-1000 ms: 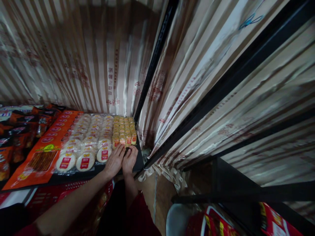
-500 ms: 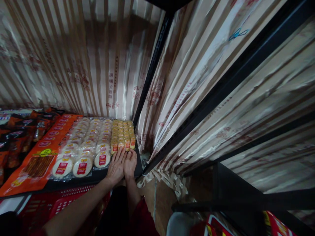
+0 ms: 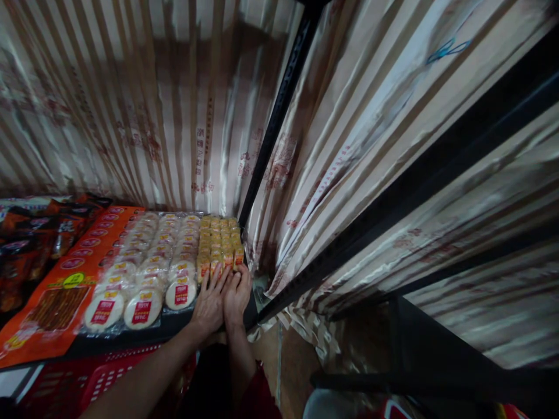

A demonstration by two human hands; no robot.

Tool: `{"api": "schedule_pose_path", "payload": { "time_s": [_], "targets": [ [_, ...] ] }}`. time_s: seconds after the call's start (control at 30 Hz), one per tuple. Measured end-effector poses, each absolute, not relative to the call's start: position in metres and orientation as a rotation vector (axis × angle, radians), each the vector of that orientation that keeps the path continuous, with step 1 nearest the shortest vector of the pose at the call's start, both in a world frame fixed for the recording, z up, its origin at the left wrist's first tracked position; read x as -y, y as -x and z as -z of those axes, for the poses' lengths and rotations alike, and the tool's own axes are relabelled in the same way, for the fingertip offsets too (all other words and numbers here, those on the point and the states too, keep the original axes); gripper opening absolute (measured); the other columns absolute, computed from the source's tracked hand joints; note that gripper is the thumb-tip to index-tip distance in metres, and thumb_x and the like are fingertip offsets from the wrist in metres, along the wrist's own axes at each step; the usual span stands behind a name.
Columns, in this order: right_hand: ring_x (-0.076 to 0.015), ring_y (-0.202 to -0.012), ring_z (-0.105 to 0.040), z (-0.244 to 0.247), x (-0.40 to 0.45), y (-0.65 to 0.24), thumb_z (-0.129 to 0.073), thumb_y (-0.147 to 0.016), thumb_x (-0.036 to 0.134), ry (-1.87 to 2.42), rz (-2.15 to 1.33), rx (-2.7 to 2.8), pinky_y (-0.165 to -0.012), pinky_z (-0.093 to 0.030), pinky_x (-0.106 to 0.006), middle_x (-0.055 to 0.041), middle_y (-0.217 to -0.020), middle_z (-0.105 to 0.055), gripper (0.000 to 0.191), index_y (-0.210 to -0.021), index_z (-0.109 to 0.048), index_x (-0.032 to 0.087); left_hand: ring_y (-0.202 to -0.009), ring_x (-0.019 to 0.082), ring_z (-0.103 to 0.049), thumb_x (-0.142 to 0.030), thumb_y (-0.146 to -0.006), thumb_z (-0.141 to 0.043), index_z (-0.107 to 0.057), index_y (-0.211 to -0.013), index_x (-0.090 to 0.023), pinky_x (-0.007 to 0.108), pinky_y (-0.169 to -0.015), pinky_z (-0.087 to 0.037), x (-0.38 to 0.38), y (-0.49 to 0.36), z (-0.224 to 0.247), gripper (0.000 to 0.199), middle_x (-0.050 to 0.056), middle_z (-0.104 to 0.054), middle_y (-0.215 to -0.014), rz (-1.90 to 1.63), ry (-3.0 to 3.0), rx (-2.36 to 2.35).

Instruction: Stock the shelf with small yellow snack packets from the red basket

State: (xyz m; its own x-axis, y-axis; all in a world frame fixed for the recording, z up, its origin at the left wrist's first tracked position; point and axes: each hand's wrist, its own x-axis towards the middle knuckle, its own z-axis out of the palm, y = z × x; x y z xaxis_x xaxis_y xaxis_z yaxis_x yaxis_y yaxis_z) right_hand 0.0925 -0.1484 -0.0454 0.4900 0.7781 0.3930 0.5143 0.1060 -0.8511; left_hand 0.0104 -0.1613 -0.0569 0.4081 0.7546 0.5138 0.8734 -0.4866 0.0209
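Note:
Small yellow wrapped snack packs (image 3: pixel 217 240) with red labels stand in tight rows at the right end of a dark shelf (image 3: pixel 168 327). My left hand (image 3: pixel 210 302) lies against the front of these rows, its fingers stretched out and spread a little. Right beside it, touching it, my right hand (image 3: pixel 236 295) rests on the front packs at the right corner, fingers extended and slightly bent. Neither hand is closed around a pack. To the left of my hands, round white crackers (image 3: pixel 181 293) in clear wrappers with red labels stand in rows.
An orange snack bag (image 3: pixel 52 291) and dark-orange packets (image 3: pixel 26 244) lie farther left. Below the shelf is a red basket (image 3: pixel 102 378). Printed pleated curtains (image 3: pixel 183 105) hang behind, and black rack posts (image 3: pixel 279 110) stand close on the right.
Both hands have shifted slightly right along the front of the yellow packs, with my right hand nearer the corner. The camera view has also moved a little.

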Motion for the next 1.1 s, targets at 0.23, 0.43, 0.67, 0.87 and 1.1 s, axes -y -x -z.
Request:
{"api": "schedule_pose_path", "payload": {
  "time_s": [0.23,0.43,0.67,0.87,1.1],
  "targets": [
    [-0.0212,-0.125,-0.041,0.054,0.124,-0.100,-0.028,-0.089,0.034,1.592,-0.408,1.205,-0.107,-0.027,-0.041,-0.0163,-0.133,-0.049,0.048,-0.123,-0.051,0.010,-0.137,0.030,-0.019,-0.035,-0.084,-0.042,-0.036,-0.139,-0.016,0.049,-0.111,-0.010,0.163,-0.009,0.055,0.058,0.009,-0.032,-0.147,0.680,2.447,1.498],
    [-0.0193,-0.126,-0.041,0.045,0.115,-0.100,-0.027,-0.090,0.033,1.553,-0.429,1.256,-0.109,-0.026,-0.040,-0.0146,-0.133,-0.049,0.049,-0.125,-0.052,0.010,-0.137,0.031,-0.019,-0.029,-0.083,-0.043,-0.039,-0.137,-0.016,0.050,-0.111,-0.013,0.163,-0.009,0.054,0.055,0.010,-0.033,-0.146,0.706,2.469,1.485],
    [-0.0180,-0.127,-0.040,0.052,0.114,-0.098,-0.029,-0.090,0.032,1.496,-0.384,1.286,-0.108,-0.028,-0.041,-0.0123,-0.134,-0.049,0.046,-0.124,-0.053,0.013,-0.137,0.028,-0.021,-0.026,-0.082,-0.041,-0.035,-0.139,-0.018,0.051,-0.111,-0.011,0.162,-0.009,0.053,0.057,0.008,-0.035,-0.146,0.713,2.445,1.460],
    [-0.0190,-0.127,-0.040,0.054,0.112,-0.103,-0.030,-0.090,0.035,1.456,-0.384,1.225,-0.109,-0.027,-0.042,-0.0135,-0.133,-0.049,0.046,-0.122,-0.054,0.012,-0.137,0.028,-0.021,-0.028,-0.084,-0.041,-0.037,-0.138,-0.016,0.050,-0.111,-0.014,0.163,-0.010,0.054,0.055,0.008,-0.034,-0.146,0.691,2.467,1.485],
    [-0.0180,-0.130,-0.036,0.062,0.103,-0.106,-0.027,-0.091,0.038,1.465,-0.536,1.192,-0.111,-0.023,-0.040,-0.0124,-0.139,-0.043,0.052,-0.131,-0.045,0.011,-0.137,0.027,-0.021,-0.027,-0.085,-0.038,-0.040,-0.136,-0.012,0.049,-0.111,-0.017,0.163,-0.009,0.053,0.052,0.011,-0.034,-0.145,0.710,2.490,1.497]
  ]
}}
